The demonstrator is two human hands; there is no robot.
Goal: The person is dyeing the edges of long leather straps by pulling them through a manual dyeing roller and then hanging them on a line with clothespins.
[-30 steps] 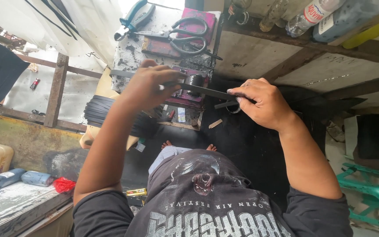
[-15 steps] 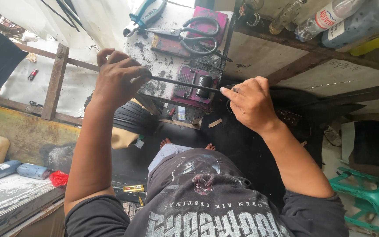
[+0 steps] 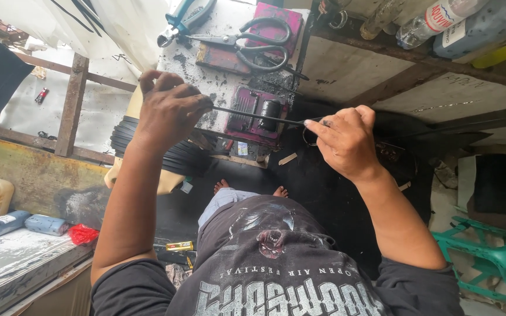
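Observation:
A thin black strip (image 3: 256,116) is stretched taut between my two hands, above a dirty white work surface (image 3: 197,64). My left hand (image 3: 168,111) is clenched around its left end. My right hand (image 3: 344,140) pinches its right end between thumb and fingers. Under the strip lies a small maroon box (image 3: 256,114) with a black roller on it. Behind my left hand a bundle of black strips (image 3: 174,155) hangs over the edge.
Scissors (image 3: 253,44) lie on a maroon block (image 3: 273,29) at the back, next to blue-handled pliers (image 3: 185,20). Plastic bottles (image 3: 434,23) rest on a wooden shelf at top right. A green plastic stool (image 3: 493,263) stands at right, with blue bottles (image 3: 21,223) at lower left.
My hands have moved apart, the left one further left and up, and the black strip between them is now longer and tighter. The view has shifted slightly.

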